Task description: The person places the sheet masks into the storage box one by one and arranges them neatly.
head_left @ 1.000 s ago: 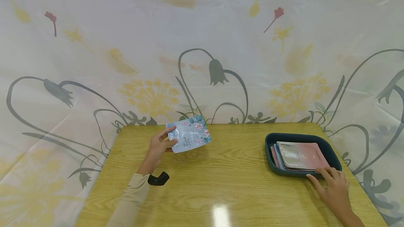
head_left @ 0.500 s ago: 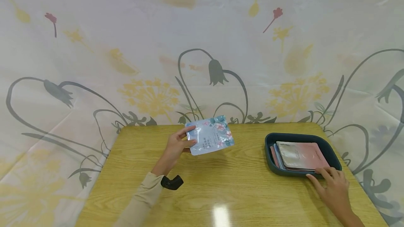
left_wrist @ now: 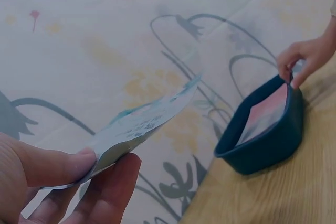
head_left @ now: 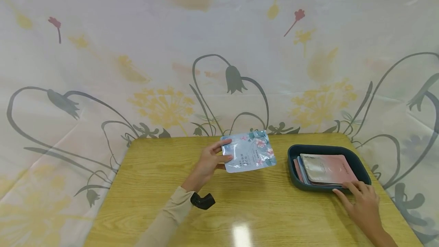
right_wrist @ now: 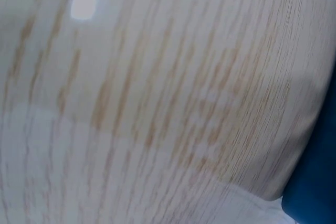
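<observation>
My left hand [head_left: 207, 162] pinches a light blue face mask packet [head_left: 249, 153] printed with pink flowers, thumb on top and fingers beneath. It holds the packet [left_wrist: 139, 124] raised over the table, tilted and slightly bent. To the right stands a dark blue plastic basket [head_left: 308, 189] with several flat packets inside, a pink and silver one [head_left: 329, 170] uppermost. My right hand [head_left: 364, 207] grips the basket's near right rim, thumb outside and fingertips over the edge. In the right wrist view only the basket's wall [right_wrist: 317, 182] shows; the hand is out of frame.
A wood-grain table [head_left: 164, 170] lies beneath everything, with a bright light reflection near its front. Behind it hangs a pale cloth backdrop [head_left: 171, 29] with flower prints. A black wrist strap [head_left: 203, 201] sits on my left wrist.
My left hand has carried the light blue face mask packet rightward across the table, closer to the basket. The right hand and basket have stayed in place.
</observation>
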### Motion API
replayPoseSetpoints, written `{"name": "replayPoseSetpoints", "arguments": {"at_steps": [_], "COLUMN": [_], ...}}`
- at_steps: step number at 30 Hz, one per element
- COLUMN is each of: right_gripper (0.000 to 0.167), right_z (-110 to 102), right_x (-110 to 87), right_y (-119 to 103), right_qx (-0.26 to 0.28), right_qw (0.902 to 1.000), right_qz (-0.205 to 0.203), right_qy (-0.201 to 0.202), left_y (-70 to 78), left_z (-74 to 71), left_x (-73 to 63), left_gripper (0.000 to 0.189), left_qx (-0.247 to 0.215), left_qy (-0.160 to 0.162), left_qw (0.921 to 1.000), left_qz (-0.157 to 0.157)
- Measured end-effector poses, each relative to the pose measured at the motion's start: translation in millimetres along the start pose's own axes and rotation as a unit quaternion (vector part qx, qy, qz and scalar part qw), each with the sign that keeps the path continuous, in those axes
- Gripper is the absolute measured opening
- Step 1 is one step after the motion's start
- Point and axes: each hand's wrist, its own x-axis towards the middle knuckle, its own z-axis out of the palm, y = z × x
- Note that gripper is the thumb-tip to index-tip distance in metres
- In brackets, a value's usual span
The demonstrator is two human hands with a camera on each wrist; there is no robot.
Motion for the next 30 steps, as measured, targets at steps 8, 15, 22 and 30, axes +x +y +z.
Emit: {"name": "replayPoseSetpoints", "arguments": {"at_steps": [8,15,22,30], "right_gripper": [0.059,0.07,0.069,0.058], "right_z": [-2.6,-1.1,6.4,-0.6], "right_x": [0.0,4.0,2.0,-0.1], "right_y": [-0.2,-0.7,-0.6,-2.2], "right_qx": [-0.002,-0.003,-0.005,-0.001], "right_qw": [1.0,0.9998,0.9999,0.9999], "right_qz": [0.002,-0.012,-0.004,0.011], "right_qy": [-0.003,0.015,0.009,-0.005], "left_y": [-12.8,-28.9,-42.0,-54.9], "left_z": [21.7,37.8,54.8,80.8], "left_x": [13.4,23.8,35.7,47.4], "left_gripper": [0.053,0.05,0.052,0.056], "left_qx": [-0.002,-0.001,0.001,-0.006], "left_qy": [0.009,-0.01,-0.034,-0.066], "left_qw": [0.9991,0.9982,0.9967,0.9943], "left_qz": [-0.041,-0.06,-0.073,-0.083]}}
